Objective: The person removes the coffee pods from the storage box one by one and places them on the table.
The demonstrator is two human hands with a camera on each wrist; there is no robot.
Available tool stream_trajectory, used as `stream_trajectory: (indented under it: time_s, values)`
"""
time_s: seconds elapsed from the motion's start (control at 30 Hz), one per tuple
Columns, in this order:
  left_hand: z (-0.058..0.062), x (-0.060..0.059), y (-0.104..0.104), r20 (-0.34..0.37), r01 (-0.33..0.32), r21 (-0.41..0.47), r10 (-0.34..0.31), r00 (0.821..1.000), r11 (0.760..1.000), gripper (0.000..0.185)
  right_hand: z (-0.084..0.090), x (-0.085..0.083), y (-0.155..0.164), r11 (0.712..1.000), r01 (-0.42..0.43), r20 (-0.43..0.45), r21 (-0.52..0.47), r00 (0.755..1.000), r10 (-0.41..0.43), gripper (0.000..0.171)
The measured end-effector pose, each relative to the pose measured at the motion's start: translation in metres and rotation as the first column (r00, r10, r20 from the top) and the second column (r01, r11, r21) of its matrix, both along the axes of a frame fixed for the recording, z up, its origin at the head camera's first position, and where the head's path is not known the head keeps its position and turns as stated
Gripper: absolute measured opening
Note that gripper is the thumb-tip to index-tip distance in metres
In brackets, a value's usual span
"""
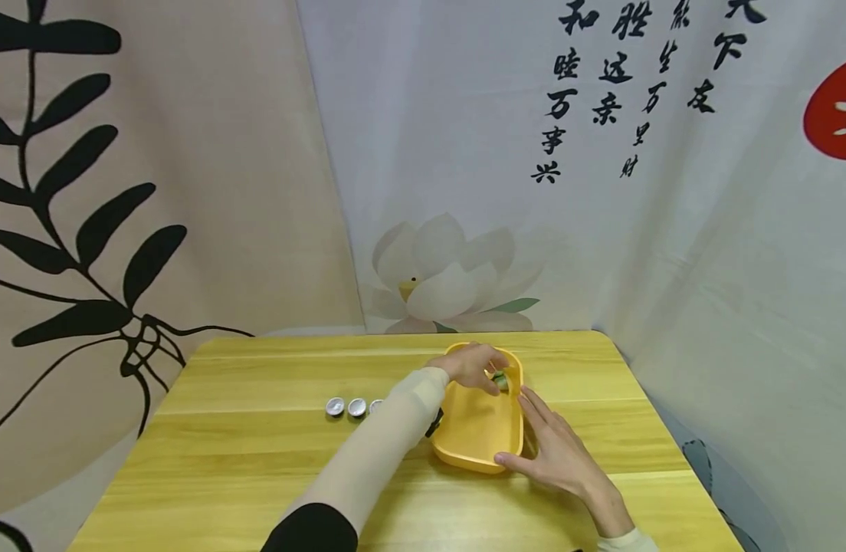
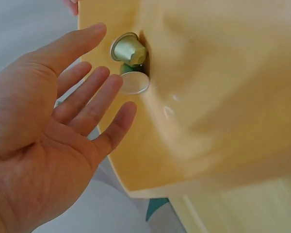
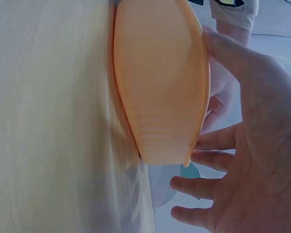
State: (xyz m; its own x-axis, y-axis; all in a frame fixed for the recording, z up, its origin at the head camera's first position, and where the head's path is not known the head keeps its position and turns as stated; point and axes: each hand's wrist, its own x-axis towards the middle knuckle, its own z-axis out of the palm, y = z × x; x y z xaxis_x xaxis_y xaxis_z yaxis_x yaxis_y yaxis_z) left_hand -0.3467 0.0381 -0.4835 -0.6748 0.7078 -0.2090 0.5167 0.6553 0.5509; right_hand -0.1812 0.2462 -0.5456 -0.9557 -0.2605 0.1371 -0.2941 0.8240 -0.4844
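- Judging progress: two capsules (image 2: 130, 60) lie in the tray's (image 1: 474, 429) far end; three (image 1: 355, 407) wait left of the tray.
- Your left hand (image 1: 473, 366) hovers spread, empty, over those two.
- Your right hand (image 1: 557, 454), fingers straight, steadies the tray's right rim.

We are counting one yellow tray (image 1: 474, 429), two green capsules (image 2: 129, 50) lying inside at its far end, three silver capsules (image 1: 356, 407) sitting left of it, and one wooden table (image 1: 257, 429).

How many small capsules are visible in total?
5: two in the tray, one green and one with foil facing out; three on the table, the third partly hidden by the left arm.
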Motion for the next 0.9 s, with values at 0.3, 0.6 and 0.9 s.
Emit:
stream_trajectory:
  time_s: [0.3, 0.6, 0.9]
  values:
    - [-0.012, -0.007, 0.009, 0.033, -0.039, -0.036, 0.041, 0.999, 0.999, 0.063, 0.000, 0.000, -0.002, 1.000, 0.000, 0.003, 0.000, 1.000, 0.000, 0.120]
    - [-0.019, -0.007, 0.014, 0.072, 0.002, -0.070, 0.003, 0.997, 0.998, 0.062, 0.000, -0.001, -0.002, 1.000, 0.008, -0.004, 0.006, 1.000, -0.008, 0.120]
    - [-0.023, -0.005, 0.013, 0.058, 0.032, -0.055, -0.029, 0.998, 0.998, 0.049, 0.000, 0.000, -0.003, 1.000, 0.008, 0.001, 0.006, 1.000, -0.008, 0.120]
